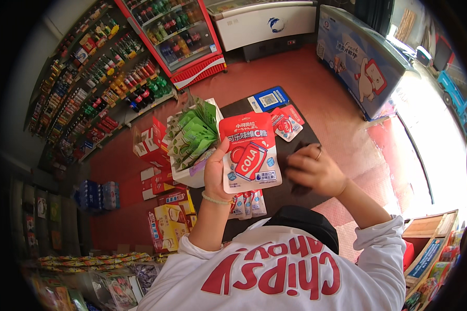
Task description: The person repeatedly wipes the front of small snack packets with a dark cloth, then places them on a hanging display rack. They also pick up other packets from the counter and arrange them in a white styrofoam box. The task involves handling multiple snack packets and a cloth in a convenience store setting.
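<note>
My left hand [216, 175] holds up a red and white pouch of cola candy [251, 153] by its left edge, printed front towards the camera. To its right, my right hand [313, 169] is blurred, fingers bent, over a dark cloth or similar dark thing [301, 189]; whether it grips this I cannot tell. Several like pouches [248, 205] lie side by side on the dark table [306, 134], below the held one. More such pouches [287, 126] lie beyond it. Left of the held pouch, a white foam box [190, 178] holds many green packets [196, 130].
A blue card with a printed code [269, 99] lies at the table's far edge. Red cartons [151, 144] and yellow cartons [171, 225] stand at the left. Beyond are drink shelves [101, 74], a red-framed cooler [179, 35] and chest freezers [266, 25], [358, 62].
</note>
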Demonstrator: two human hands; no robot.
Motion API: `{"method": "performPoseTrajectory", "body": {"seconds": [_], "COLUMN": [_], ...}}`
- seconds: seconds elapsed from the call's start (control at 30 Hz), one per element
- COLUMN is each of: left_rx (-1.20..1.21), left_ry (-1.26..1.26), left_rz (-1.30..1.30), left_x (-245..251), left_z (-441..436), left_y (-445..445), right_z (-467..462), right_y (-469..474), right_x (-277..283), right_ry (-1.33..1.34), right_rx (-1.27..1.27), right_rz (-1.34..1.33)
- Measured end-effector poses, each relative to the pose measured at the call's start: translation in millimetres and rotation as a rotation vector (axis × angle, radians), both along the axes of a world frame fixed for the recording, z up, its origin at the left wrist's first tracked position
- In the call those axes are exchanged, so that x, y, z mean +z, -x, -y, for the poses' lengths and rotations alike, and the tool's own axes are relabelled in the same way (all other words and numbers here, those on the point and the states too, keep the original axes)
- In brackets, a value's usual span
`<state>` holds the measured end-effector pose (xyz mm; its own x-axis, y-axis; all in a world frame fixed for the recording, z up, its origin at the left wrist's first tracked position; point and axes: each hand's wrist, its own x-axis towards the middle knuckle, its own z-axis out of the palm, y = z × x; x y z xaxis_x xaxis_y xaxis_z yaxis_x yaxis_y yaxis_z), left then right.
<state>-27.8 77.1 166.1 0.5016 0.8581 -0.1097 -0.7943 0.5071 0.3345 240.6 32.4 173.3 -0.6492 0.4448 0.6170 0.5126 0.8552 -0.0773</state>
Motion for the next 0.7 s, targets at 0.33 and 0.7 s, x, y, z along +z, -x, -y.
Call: {"method": "performPoseTrajectory", "body": {"seconds": [0.33, 0.7], "left_rx": [-0.255, -0.251], "left_ry": [-0.099, -0.09], "left_rz": [0.131, -0.036], "left_x": [-1, -2], "left_z": [13, 25], "left_y": [-22, -18], "right_z": [22, -64], "right_y": [43, 1], "right_x": [43, 35], "right_ry": [-0.15, 0.374], "right_rx": [0.19, -0.428], "right_rz": [-0.026, -0.564]}}
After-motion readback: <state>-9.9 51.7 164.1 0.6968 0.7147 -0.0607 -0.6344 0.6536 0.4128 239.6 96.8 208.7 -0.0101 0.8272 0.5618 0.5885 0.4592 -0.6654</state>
